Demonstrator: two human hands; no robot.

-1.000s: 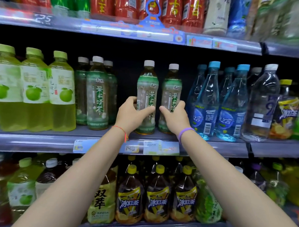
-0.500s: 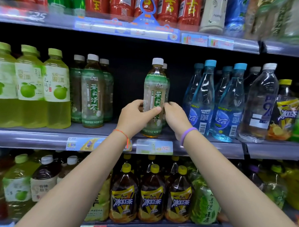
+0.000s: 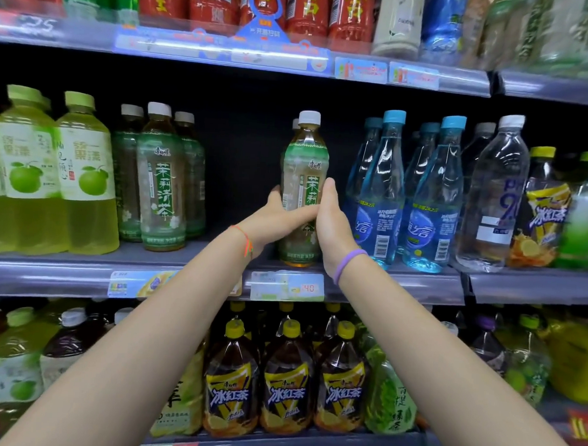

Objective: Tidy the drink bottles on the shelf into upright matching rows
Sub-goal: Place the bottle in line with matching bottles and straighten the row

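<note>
A jasmine tea bottle (image 3: 305,162) with a white cap and green label stands upright at the middle of the centre shelf (image 3: 48,272). My left hand (image 3: 276,218) wraps its left side, thumb across the label. My right hand (image 3: 331,224) presses flat against its right side, fingers pointing up. Directly behind it stands a second matching bottle (image 3: 295,123), with only part of its cap showing. To the left, across a dark gap, several more jasmine tea bottles (image 3: 161,183) stand upright in a group.
Blue-capped bottles (image 3: 378,199) stand close on the right, then a clear water bottle (image 3: 492,197). Green apple drink bottles (image 3: 82,180) fill the left end. Iced tea bottles (image 3: 287,381) line the shelf below; red-labelled bottles (image 3: 308,11) sit on the shelf above.
The two tea bottles stood side by side, one in each hand. The right-hand one has gone behind the left-hand one, and both hands now close around the front bottle.
</note>
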